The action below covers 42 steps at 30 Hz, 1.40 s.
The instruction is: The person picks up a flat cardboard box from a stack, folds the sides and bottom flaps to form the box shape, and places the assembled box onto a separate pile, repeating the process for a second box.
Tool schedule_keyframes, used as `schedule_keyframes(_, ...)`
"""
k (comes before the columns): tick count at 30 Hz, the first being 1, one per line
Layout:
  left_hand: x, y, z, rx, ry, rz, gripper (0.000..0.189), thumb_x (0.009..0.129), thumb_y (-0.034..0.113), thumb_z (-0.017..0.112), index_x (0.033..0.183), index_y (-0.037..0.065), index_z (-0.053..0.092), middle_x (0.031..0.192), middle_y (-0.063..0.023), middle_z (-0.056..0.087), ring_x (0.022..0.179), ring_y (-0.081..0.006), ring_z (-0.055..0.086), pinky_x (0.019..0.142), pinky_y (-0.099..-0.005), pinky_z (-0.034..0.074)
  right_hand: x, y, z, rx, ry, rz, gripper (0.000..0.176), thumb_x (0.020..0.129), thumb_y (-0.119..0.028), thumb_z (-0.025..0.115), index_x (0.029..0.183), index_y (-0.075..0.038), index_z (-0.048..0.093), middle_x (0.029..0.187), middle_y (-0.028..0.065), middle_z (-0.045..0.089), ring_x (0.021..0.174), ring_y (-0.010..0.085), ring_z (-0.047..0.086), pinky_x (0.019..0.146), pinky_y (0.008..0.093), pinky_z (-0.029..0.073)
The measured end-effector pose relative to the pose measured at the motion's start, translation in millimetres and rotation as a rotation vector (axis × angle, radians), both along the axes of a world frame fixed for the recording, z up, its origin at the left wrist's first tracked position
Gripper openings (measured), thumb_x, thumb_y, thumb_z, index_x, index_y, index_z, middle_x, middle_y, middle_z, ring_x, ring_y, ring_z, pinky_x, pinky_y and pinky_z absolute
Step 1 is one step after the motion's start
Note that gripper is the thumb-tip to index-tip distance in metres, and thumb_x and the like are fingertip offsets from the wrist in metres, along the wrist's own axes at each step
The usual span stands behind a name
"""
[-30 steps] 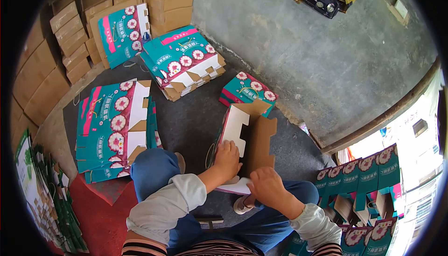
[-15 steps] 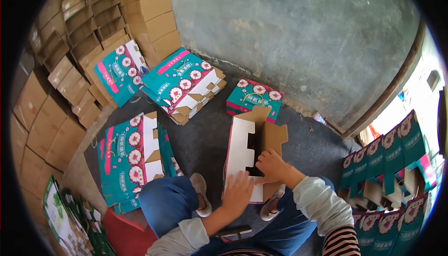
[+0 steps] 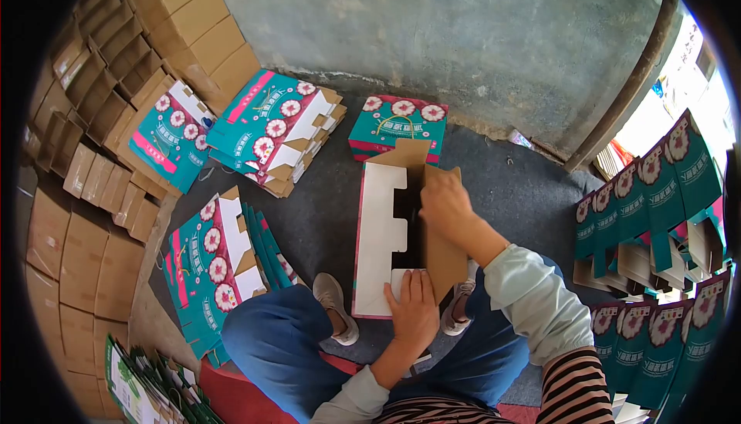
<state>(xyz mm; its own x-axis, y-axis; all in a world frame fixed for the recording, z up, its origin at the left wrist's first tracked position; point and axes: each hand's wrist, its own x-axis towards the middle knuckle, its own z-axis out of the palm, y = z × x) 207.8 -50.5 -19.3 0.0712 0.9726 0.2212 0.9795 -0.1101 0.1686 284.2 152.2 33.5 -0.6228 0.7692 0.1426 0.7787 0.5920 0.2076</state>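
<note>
An open cardboard box with white and brown flaps stands on the floor between my feet. My left hand lies with its fingers fairly straight on the white flap at the box's near end. At the box's right side, my right hand is curled over the upper part of the brown flap; its fingertips are hidden, so what they grip cannot be made out. Just behind the box sits a closed teal and pink box with a handle.
Flat printed cartons lie in a pile at the left, with another pile behind. Brown boxes are stacked along the left side. Teal cartons stand in rows at the right. A grey wall rises behind.
My right hand has moved from the near end of the box up to its right flap. My left hand has shifted right onto the near flap. The view has also shifted.
</note>
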Motion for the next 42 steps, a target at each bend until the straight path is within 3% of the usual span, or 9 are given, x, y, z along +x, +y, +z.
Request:
schedule_keyframes(4,-36,-27,2,0.005,-0.096,-0.144,0.063,0.072,0.02,0.067,0.128,-0.001,0.047,0.131,-0.0147,0.047,0.127,-0.0312,0.039,0.105,-0.0565,0.024,26,28,0,0.25,0.13,-0.262,0.031,0.079,-0.03,0.063,0.098,-0.005,0.063,0.096,0.0105,0.064,0.091,0.025,0.06,0.079,0.0383,0.046)
schedule_keyframes(8,-84,-38,16,-0.041,-0.159,-0.214,0.055,0.074,0.013,0.064,0.125,0.001,0.051,0.132,-0.0138,0.048,0.125,-0.0325,0.041,0.105,-0.052,0.027,54,27,25,-0.208,0.426,-0.355,0.032,0.087,-0.027,0.054,0.103,0.0,0.06,0.097,0.016,0.065,0.092,0.0328,0.063,0.081,0.0417,0.05)
schedule_keyframes(11,-107,-39,21,-0.025,-0.205,-0.2,0.052,0.074,0.011,0.061,0.125,0.001,0.053,0.132,-0.0134,0.049,0.125,-0.0332,0.042,0.106,-0.0517,0.028,73,24,28,-0.512,0.695,0.274,0.04,0.09,-0.034,0.053,0.106,0.002,0.062,0.101,0.0174,0.065,0.096,0.0358,0.061,0.084,0.0402,0.049)
schedule_keyframes(12,-109,-40,22,-0.035,-0.232,-0.195,0.052,0.074,0.012,0.061,0.125,0.002,0.053,0.131,-0.0133,0.05,0.125,-0.0333,0.042,0.106,-0.0518,0.027,70,10,44,-0.852,0.685,0.056,0.051,0.093,-0.045,0.048,0.106,0.001,0.065,0.107,0.0168,0.065,0.1,0.035,0.06,0.089,0.0372,0.046)
schedule_keyframes(19,-70,-49,28,0.021,-0.596,-0.011,0.046,0.082,0.015,0.061,0.124,0.0,0.052,0.117,-0.0119,0.059,0.113,-0.0317,0.05,0.097,-0.0459,0.033,82,13,20,-1.198,0.619,-0.149,0.073,0.092,-0.062,0.033,0.114,0.001,0.064,0.119,0.0192,0.061,0.115,0.0303,0.054,0.102,0.0353,0.037)
schedule_keyframes(23,-61,-48,-6,0.06,-0.573,0.182,0.052,0.087,0.021,0.058,0.128,-0.008,0.044,0.106,-0.0205,0.061,0.103,-0.0359,0.051,0.089,-0.042,0.037,81,11,22,-1.131,0.607,-0.279,0.075,0.089,-0.066,0.035,0.117,-0.003,0.063,0.123,0.0206,0.058,0.119,0.0316,0.051,0.104,0.0372,0.035)
schedule_keyframes(27,-50,-35,12,0.326,-0.8,0.305,0.059,0.088,0.019,0.058,0.134,-0.009,0.034,0.129,-0.0303,0.045,0.122,-0.0426,0.041,0.1,-0.0454,0.033,71,-5,23,-0.855,0.497,-0.052,0.071,0.083,-0.059,0.055,0.132,-0.008,0.05,0.133,0.0202,0.049,0.124,0.033,0.046,0.105,0.0404,0.034)
schedule_keyframes(31,-59,-35,13,0.197,-0.304,0.199,0.059,0.086,0.025,0.059,0.132,-0.007,0.04,0.136,-0.0284,0.038,0.128,-0.0435,0.034,0.106,-0.0489,0.028,56,-32,15,-0.436,0.263,0.356,0.086,0.071,-0.047,0.073,0.141,-0.014,0.037,0.141,0.0178,0.039,0.13,0.0346,0.038,0.105,0.0467,0.034)
schedule_keyframes(42,-57,-35,7,-0.021,-0.235,0.004,0.062,0.084,0.035,0.062,0.125,-0.008,0.046,0.13,-0.0282,0.046,0.122,-0.0426,0.043,0.105,-0.05,0.031,37,-36,3,-0.464,-0.125,0.364,0.074,0.06,-0.033,0.084,0.124,-0.011,0.054,0.126,0.0066,0.051,0.116,0.027,0.048,0.094,0.0404,0.043)
